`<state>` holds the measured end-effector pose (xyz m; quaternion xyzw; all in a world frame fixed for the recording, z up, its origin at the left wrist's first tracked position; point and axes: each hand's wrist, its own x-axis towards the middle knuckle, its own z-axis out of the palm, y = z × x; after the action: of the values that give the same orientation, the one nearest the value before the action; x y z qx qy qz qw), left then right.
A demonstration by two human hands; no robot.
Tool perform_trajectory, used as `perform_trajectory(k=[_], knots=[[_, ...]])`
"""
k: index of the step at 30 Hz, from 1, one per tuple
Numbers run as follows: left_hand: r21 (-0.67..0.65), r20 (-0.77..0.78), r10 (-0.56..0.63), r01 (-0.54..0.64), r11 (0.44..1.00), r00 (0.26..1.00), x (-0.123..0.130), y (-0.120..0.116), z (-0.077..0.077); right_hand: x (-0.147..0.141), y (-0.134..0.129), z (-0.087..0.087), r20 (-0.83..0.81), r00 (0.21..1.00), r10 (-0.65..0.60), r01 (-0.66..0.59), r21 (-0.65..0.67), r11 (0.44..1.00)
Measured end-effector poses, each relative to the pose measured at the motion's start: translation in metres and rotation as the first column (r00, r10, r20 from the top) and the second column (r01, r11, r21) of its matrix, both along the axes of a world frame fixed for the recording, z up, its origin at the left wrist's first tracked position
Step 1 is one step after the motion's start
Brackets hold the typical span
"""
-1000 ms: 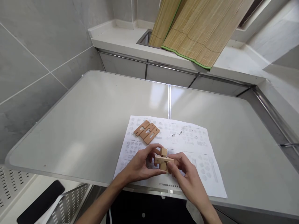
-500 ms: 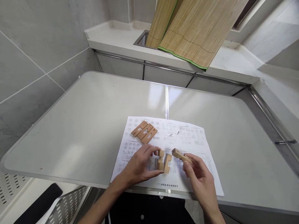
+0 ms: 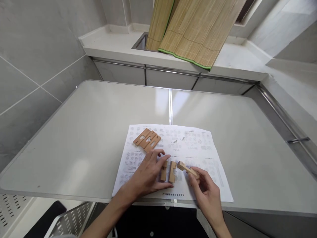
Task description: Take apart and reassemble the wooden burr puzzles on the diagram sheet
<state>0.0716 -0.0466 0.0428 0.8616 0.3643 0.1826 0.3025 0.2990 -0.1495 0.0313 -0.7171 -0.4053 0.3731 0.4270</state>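
My left hand (image 3: 146, 172) is spread on the printed sheet (image 3: 198, 147), thumb and index finger apart. A notched wooden puzzle piece (image 3: 163, 173) lies beside its palm, partly covered by the fingers. Another notched piece (image 3: 172, 172) lies just right of it, with my thumb tip close to its near end and my index fingertip by its far end. My right hand (image 3: 206, 190) pinches a third notched wooden piece (image 3: 185, 168), which is tilted and points up to the left. Three flat wooden plates with cut-out slots (image 3: 148, 139) lie overlapping on the sheet's upper left.
The sheet lies at the near edge of a pale folding table (image 3: 81, 132) with a centre seam (image 3: 170, 105). Beyond stands a counter (image 3: 119, 51) with a sink (image 3: 141, 42) and a hanging bamboo mat (image 3: 193, 36). A perforated metal piece (image 3: 71, 219) sits below left.
My left finger and thumb have come off the left piece and opened around the right one. The right-hand piece has turned slightly and lowered. The whole view has shifted a little.
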Motion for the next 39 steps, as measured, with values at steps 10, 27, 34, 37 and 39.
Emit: perform_trajectory(k=[10,27,34,37,39], knots=[[-0.346,0.295,0.156,-0.047,0.937,0.943,0.001,-0.005,0.019,0.009,0.0,-0.007,-0.044,0.999,-0.025,0.026,0.026,0.999],[-0.572,0.348,0.341,-0.091,0.815,0.873,-0.041,-0.035,0.013,-0.032,0.01,0.025,-0.099,0.939,0.328,-0.32,0.091,0.943],[-0.58,0.355,0.328,-0.069,0.812,0.876,-0.04,-0.039,0.017,-0.053,0.025,0.035,-0.01,0.852,0.523,-0.517,0.133,0.846],[-0.579,0.342,0.34,-0.088,0.811,0.876,-0.041,-0.04,0.018,-0.054,0.025,0.033,0.025,0.847,0.531,-0.528,0.142,0.837],[-0.579,0.35,0.349,-0.093,0.81,0.869,-0.042,-0.04,0.018,-0.054,0.025,0.032,0.036,0.846,0.533,-0.532,0.14,0.835]])
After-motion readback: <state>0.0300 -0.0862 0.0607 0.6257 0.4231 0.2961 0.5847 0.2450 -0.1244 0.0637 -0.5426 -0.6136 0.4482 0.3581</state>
